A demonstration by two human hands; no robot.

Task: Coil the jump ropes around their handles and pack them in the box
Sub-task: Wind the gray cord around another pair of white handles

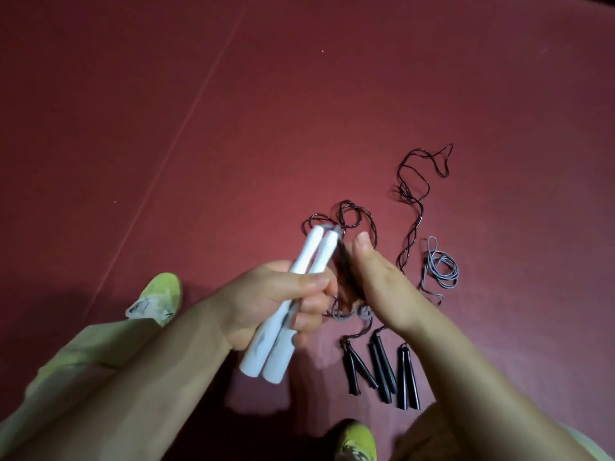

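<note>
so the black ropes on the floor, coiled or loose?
Loose. The black ropes trail uncoiled across the red floor, and the black handles lie bare, nothing wound on them.

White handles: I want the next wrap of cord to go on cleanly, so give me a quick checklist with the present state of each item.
1. White handles held together side by side in the left hand: ok.
2. Right hand at the cord beside the handles: ok; its grip is hidden.
3. Cord already wound on the handles: cannot tell, blurred.
4. Grey cord lies slack on the red floor: ok.
5. Grey cord clear of the black cords: not ok, they cross near the right hand.
6. Black handles uncoiled on the floor: ok, for later.
</note>
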